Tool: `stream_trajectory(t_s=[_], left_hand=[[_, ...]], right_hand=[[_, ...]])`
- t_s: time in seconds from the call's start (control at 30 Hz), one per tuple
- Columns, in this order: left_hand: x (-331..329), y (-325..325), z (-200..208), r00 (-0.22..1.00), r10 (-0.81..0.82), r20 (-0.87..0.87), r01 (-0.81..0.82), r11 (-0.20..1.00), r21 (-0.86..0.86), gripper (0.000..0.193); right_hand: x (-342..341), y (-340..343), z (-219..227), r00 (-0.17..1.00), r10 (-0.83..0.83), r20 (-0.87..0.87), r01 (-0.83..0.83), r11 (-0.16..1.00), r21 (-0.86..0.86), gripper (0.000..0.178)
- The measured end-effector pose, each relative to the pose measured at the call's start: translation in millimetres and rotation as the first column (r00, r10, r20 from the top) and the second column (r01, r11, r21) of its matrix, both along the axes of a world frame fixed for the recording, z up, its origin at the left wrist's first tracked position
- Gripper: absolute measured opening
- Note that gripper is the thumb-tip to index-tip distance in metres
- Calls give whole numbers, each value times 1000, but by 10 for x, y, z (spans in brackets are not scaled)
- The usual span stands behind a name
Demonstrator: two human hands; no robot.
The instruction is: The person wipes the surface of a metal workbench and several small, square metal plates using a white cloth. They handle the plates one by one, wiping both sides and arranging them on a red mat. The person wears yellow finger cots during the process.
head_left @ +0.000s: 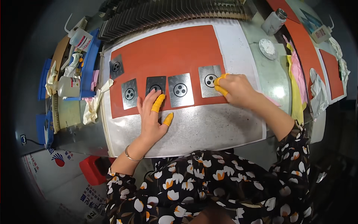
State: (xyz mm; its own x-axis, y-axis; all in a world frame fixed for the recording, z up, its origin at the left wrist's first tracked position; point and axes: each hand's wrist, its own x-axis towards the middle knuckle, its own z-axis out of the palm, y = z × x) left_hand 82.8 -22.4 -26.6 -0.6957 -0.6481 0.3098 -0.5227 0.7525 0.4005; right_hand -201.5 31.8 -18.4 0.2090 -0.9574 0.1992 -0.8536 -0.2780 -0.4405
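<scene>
Several thin grey metal plates lie on an orange-red mat (pixel 175 44), each marked with a dark ring and dots. My left hand (pixel 151 115) has its fingers spread over a darker plate (pixel 156 80), fingertips on its lower part; yellow finger cots cover the thumb and a finger. My right hand (pixel 236 88), also in yellow cots, is closed at the right edge of the rightmost plate (pixel 209 71). Whatever its fingers pinch is hidden. Between the hands lies a shiny plate (pixel 181 96). Left of my left hand are another plate (pixel 129 98) and a tilted one (pixel 116 71).
A long row of upright dark plates (pixel 167 22) stands along the back. On the left are a blue tray (pixel 89 74), squeeze bottles (pixel 80 39) and crumpled cloths (pixel 93 108). At right sit a round white dish (pixel 267 48), a metal-capped bottle (pixel 274 22) and yellow and pink cloths (pixel 295 86).
</scene>
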Motion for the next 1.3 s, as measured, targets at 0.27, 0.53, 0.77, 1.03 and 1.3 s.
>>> stream_trajectory(t_s=[0.27,0.53,0.77,1.03,1.3], left_hand=[[39,-11,-1,1000,-14,2,14,1000,-8,59],[-34,-27,26,999,-38,22,38,999,-1,59],[-29,-21,-4,999,-46,7,46,999,-6,58],[51,-8,-35,999,-15,-31,14,1000,-24,57],[53,12,-13,1000,-8,-25,8,1000,0,55]], right_hand=[[-256,-446,-37,995,-99,-31,99,995,-5,8],[-64,-542,-33,999,30,-21,-32,995,-99,3],[-10,112,-2,996,90,-5,-90,996,-10,8],[148,-37,-16,997,62,-48,-64,997,-53,3],[28,406,67,988,123,-94,-123,992,13,7]])
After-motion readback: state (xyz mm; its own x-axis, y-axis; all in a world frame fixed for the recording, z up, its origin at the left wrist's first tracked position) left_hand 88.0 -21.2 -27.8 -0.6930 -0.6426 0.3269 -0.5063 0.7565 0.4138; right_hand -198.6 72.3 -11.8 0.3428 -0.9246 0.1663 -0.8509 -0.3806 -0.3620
